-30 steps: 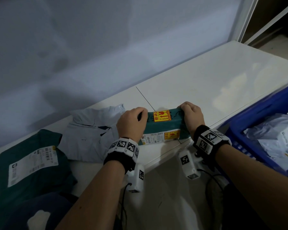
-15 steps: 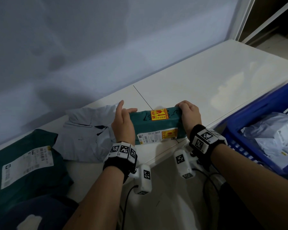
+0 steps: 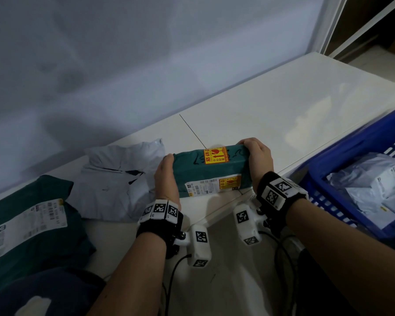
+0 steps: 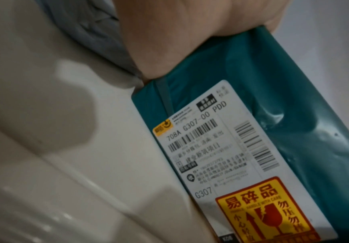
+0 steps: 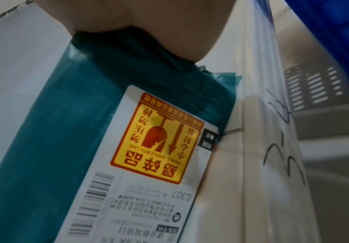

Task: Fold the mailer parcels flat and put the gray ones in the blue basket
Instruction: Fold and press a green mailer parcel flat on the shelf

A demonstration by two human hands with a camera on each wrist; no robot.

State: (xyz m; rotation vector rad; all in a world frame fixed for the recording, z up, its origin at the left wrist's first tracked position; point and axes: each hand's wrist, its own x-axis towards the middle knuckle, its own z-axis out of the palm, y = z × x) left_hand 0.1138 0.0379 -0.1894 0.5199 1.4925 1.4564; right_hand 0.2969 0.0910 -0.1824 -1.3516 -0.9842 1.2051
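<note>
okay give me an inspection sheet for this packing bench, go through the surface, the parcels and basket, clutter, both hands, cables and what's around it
Surface: white table, a thin dark seam line across it.
Job's things: green parcel with shipping label and yellow fragile stickers, near the front edge; crumpled gray mailer to its left; second green parcel at far left; blue basket at right, gray mailers inside.
Clutter: nothing seen.
Grippers: left hand presses the green parcel's left end; right hand grips its right end.
Cables: black cables hang from the wrist cameras below the table edge.
Surroundings: pale wall behind; white frame at upper right.
</note>
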